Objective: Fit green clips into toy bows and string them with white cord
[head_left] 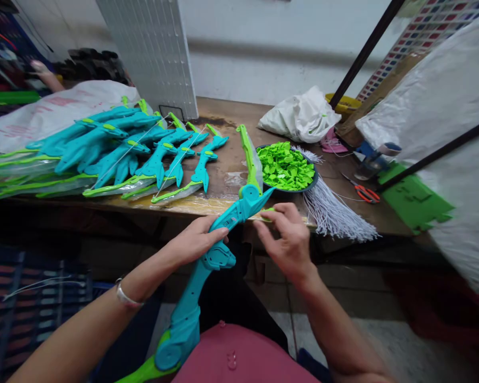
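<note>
My left hand (201, 236) is clamped on the bow (189, 295) at its blue body, just above the middle of the frame's centre. The bow slants from the upper centre, where its green limb lies over the table (231, 154), down to the bottom edge left of centre. My right hand (287, 242), right of centre, is apart from my left and just beside the bow without touching it; its fingertips hold a small green clip (268, 212), partly hidden. Beyond that hand sits a bowl (313, 182) of green clips, with white strings (331, 210) beside it. More bows (98, 141) lie piled at the upper left.
</note>
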A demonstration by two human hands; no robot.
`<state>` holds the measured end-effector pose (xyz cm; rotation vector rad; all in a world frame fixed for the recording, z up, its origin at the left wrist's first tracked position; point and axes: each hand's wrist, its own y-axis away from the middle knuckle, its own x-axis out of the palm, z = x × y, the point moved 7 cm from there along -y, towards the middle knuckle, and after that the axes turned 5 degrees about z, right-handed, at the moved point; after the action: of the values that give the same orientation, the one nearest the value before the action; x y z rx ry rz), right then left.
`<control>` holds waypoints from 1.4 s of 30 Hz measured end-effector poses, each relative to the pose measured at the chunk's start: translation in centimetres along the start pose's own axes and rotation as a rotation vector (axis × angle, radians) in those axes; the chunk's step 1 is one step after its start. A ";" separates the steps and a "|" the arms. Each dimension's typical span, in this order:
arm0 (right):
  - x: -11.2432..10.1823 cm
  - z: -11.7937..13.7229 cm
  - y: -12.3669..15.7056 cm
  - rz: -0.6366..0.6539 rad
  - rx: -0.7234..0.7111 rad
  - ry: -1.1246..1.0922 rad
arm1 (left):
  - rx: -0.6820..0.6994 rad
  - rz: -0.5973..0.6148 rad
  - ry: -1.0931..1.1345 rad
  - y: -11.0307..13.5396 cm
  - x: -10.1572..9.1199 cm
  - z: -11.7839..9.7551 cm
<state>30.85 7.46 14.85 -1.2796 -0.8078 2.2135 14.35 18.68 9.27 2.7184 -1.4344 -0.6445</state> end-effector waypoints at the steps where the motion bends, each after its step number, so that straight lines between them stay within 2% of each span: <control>1: 0.8 0.9 0.3 0.036 0.004 0.009 | 0.020 0.003 -0.035 -0.1 0.4 -0.3; 6: 2.5 2.5 1.1 0.058 0.034 0.084 | 0.008 -0.006 -0.167 0.0 1.6 -0.7; 14: 2.5 3.1 1.8 0.103 0.055 0.136 | 0.035 -0.021 -0.355 0.9 2.6 -2.1; 19: 2.9 3.1 2.0 0.056 0.023 0.219 | 0.052 -0.053 -0.328 0.7 3.0 -2.3; 23: 3.6 2.5 1.7 0.090 0.014 0.252 | 0.088 -0.033 -0.084 -0.6 2.4 -1.3; 25: 3.5 1.9 1.5 0.144 0.057 0.168 | 0.074 0.017 0.166 -1.1 2.2 -0.1; 27: 3.1 1.6 1.6 0.169 0.106 0.018 | -0.001 0.051 0.432 -1.2 2.1 1.8; 30: 2.8 1.5 2.6 0.164 0.195 -0.292 | -0.096 0.031 0.631 -0.6 1.9 4.4; 34: 5.4 0.5 5.4 0.167 0.524 -0.766 | -0.071 -0.105 0.740 0.2 0.8 6.0; 37: 7.7 0.7 6.8 0.153 0.692 -0.968 | -0.016 -0.218 0.832 0.6 0.0 6.0; 40: 8.5 1.4 6.8 0.102 0.667 -1.007 | 0.046 -0.279 0.916 1.1 -0.1 5.5; 42: 8.4 1.9 6.4 0.099 0.572 -0.905 | 0.081 -0.311 0.957 1.5 0.1 5.2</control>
<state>24.66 7.69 6.13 -0.0123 -0.3132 2.8064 11.33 18.69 4.79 2.6489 -0.8014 0.6769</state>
